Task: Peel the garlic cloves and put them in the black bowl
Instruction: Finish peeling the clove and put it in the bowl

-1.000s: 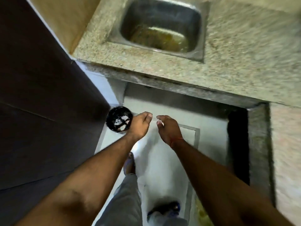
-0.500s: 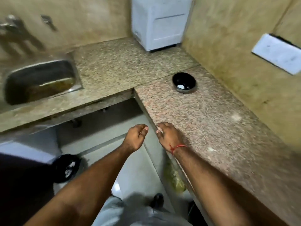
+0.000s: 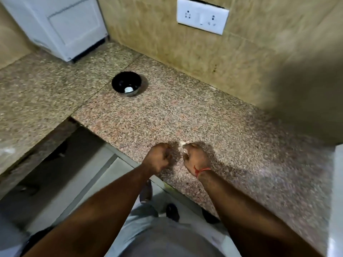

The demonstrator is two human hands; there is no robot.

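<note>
right hand [image 3: 194, 158]: grip pinching garlic clove [image 3: 182, 145] over counter [image 3: 241, 145] | left hand [image 3: 157, 160]: curled, grip contents unclear

Your right hand [image 3: 194, 157] pinches a garlic clove [image 3: 182, 145] over the counter [image 3: 232, 145]; your left hand [image 3: 157, 160] is curled just beside it. Ahead and left of the grip, bare stone runs unobstructed to the black bowl [image 3: 118, 81]. Beyond the bowl stands a white appliance [image 3: 61, 28]. The wall [image 3: 185, 56] closes the far side. Counter edge lies directly below your wrists.
</note>
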